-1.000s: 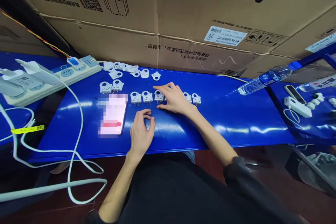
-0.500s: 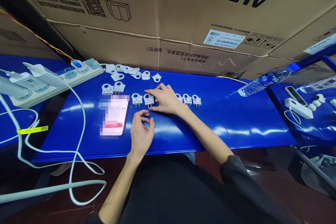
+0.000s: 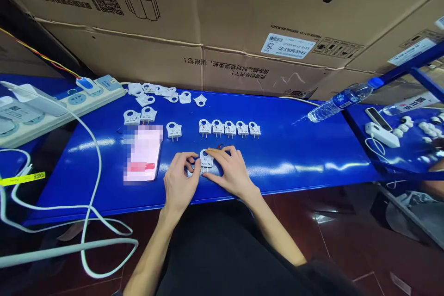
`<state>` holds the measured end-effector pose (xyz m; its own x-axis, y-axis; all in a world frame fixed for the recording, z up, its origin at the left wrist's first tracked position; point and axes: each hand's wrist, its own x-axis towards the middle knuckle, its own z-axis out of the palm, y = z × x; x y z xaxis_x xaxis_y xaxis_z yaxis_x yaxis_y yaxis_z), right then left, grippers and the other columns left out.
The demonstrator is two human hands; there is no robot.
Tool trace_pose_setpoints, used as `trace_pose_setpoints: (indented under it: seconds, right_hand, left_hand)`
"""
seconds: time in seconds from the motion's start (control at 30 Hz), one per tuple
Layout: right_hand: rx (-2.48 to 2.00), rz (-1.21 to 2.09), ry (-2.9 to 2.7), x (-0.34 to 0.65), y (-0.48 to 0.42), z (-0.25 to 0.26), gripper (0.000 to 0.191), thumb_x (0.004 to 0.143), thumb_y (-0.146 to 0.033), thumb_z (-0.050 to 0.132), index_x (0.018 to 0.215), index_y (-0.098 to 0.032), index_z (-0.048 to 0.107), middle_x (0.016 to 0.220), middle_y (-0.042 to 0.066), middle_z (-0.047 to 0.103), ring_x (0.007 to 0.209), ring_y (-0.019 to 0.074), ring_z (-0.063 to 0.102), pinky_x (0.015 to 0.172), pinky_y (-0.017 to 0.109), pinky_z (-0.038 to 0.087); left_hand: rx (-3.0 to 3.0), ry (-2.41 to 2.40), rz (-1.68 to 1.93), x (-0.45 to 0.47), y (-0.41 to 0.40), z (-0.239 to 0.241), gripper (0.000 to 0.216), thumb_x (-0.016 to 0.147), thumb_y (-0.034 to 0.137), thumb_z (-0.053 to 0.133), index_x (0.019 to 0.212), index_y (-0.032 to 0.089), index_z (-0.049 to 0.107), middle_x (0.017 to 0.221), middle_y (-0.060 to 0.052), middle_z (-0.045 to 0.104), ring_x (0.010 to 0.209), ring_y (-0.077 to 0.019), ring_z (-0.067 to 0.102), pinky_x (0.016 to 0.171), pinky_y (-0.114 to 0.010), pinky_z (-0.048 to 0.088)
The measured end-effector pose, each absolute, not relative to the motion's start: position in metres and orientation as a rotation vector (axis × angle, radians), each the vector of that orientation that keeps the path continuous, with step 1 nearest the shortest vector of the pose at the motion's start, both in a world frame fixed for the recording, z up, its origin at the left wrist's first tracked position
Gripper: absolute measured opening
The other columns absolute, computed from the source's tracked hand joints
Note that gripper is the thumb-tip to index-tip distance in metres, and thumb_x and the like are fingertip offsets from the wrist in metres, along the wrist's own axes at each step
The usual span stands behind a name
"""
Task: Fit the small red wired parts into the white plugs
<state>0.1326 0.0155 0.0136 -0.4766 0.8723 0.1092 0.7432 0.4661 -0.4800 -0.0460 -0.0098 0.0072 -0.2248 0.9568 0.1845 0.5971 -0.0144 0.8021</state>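
Note:
A white two-pin plug (image 3: pixel 207 159) with a round hole stands upright between my two hands near the front of the blue table. My right hand (image 3: pixel 231 166) grips its right side with thumb and forefinger. Fingers curled, my left hand (image 3: pixel 181 176) closes on the plug's left edge; the exact contact is partly hidden. Beyond them runs a row of several similar plugs (image 3: pixel 230 128), pins facing me, with a single plug (image 3: pixel 174 130) apart to the left. A small red and dark wire piece (image 3: pixel 219 146) shows just past my right fingertips.
A lit phone (image 3: pixel 144 155) lies left of my hands. Two wired plugs (image 3: pixel 148 114) and a cluster of white casings (image 3: pixel 157 89) sit behind it. At far left are a power strip (image 3: pixel 78 99) and loose white cables (image 3: pixel 99 148). A large carton (image 3: pixel 138 51) borders the back; a water bottle (image 3: pixel 343 101) leans right.
My right hand has taken a plug from the row and drawn it toward me, leaving a gap there. Both hands now meet at that plug. The view has shifted slightly.

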Motion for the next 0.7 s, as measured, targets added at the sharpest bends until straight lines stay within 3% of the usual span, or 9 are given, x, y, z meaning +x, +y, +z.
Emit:
trace_pose_setpoints:
  seconds: [0.1,0.2,0.37,0.7]
  right_hand:
    - [-1.327,0.518,-2.306,0.14,0.016,0.008,0.066,0.092,-0.06,0.073,0.147,-0.026,0.058,0.147,0.007,0.063,0.123,0.0306,0.054,0.101,0.046,0.047]
    - [-1.372,0.47,-2.162,0.15,0.02,0.002,0.056,0.099,-0.051,0.067,0.147,-0.026,0.058,0.143,0.009,0.063,0.126,0.0293,0.054,0.107,0.045,0.047]
    - [-1.519,0.356,-2.097,0.158,0.024,-0.008,0.041,0.107,-0.031,0.051,0.145,-0.023,0.061,0.132,0.011,0.064,0.116,0.0284,0.057,0.102,0.044,0.051]
    - [-1.552,0.296,-2.148,0.158,0.016,-0.01,0.037,0.107,-0.031,0.05,0.14,-0.026,0.066,0.132,0.011,0.064,0.113,0.0288,0.057,0.099,0.044,0.051]
  left_hand:
    - [1.657,1.843,1.114,-0.046,-0.014,0.007,0.011,0.095,0.027,0.06,0.1,0.021,0.068,0.087,0.001,0.062,0.066,-0.0109,0.057,0.062,-0.026,0.045]
    - [1.705,1.843,1.076,-0.046,-0.017,0.005,0.013,0.096,0.026,0.058,0.102,0.022,0.068,0.088,0.001,0.063,0.068,-0.0117,0.059,0.066,-0.027,0.046]
    - [1.787,1.833,1.013,-0.045,-0.019,-0.001,0.016,0.098,0.025,0.055,0.105,0.024,0.069,0.091,0.001,0.066,0.075,-0.0134,0.063,0.067,-0.027,0.044]
    - [1.904,1.762,1.007,-0.046,-0.023,-0.01,0.015,0.101,0.03,0.056,0.108,0.025,0.068,0.096,0.0,0.069,0.081,-0.0145,0.066,0.071,-0.027,0.047]
